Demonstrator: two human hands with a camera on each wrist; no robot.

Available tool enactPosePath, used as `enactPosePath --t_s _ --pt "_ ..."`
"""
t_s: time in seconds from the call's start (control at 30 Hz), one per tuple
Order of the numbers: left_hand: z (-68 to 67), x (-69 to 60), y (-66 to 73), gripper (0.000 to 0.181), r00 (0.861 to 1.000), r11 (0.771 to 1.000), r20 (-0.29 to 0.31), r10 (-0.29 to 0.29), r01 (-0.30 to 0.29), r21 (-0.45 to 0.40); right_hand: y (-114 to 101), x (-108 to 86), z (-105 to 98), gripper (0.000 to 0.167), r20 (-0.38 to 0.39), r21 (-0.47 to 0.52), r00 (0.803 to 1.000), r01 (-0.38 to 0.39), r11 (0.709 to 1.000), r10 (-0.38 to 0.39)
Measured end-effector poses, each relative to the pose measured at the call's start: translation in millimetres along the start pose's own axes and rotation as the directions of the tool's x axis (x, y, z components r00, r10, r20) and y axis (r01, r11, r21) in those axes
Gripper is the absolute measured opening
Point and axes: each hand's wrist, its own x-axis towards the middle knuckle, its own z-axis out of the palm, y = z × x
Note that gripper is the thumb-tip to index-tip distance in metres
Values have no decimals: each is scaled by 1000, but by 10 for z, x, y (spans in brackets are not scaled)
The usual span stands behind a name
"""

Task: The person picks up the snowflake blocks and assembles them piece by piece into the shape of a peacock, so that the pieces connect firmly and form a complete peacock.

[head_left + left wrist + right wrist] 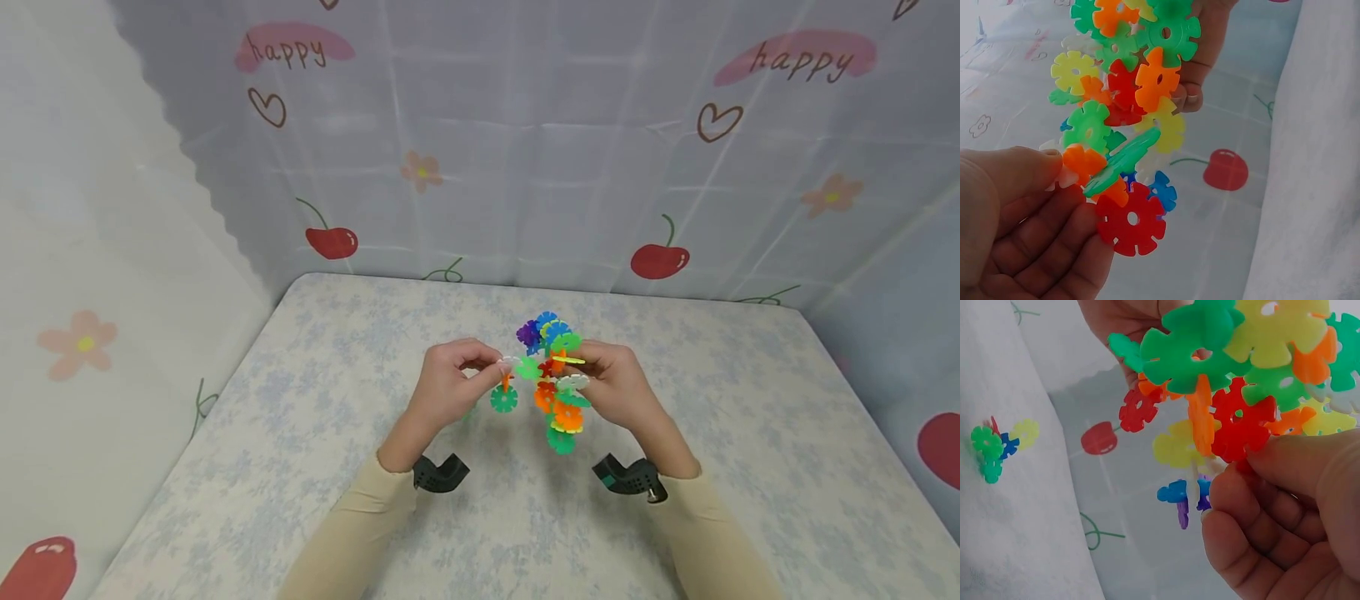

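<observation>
Snowflake-shaped plastic discs of many colours are slotted together into one branching cluster (567, 415), held up above the table between both hands. My left hand (453, 387) pinches a whitish disc (508, 362) on the cluster's left side between thumb and fingers. From this disc hang an orange disc (1084, 161) and a green disc (504, 399). On the other side my right hand (618, 383) pinches a red disc (1235, 419) near the middle, as the right wrist view shows. Blue and purple discs (530, 333) stick out at the far end. Some joints are hidden by overlapping discs.
A smaller group of green, blue and yellow discs (988, 447) lies apart on the pale cloth. The table (300, 467) has a blue floral cover. Printed curtains (525, 183) hang behind it and at the sides.
</observation>
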Motion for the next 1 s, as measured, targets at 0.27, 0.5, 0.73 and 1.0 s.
enactPosePath --t_s 0.27,0.5,0.73,1.0 --pt "23 -13 -32 7 999 999 4 45 -45 -18 15 -2 60 10 -50 -18 993 110 994 -111" --pt "-8 0 -32 6 996 997 47 -77 78 -21 -20 0 130 16 -80 -32 994 67 997 -69" --pt "31 10 -22 15 992 994 60 -110 108 27 -54 6 226 5 -92 -18 995 37 999 -38" --pt "67 -1 8 7 986 995 135 -93 86 59 -94 -12 358 5 -63 -77 988 135 988 -140"
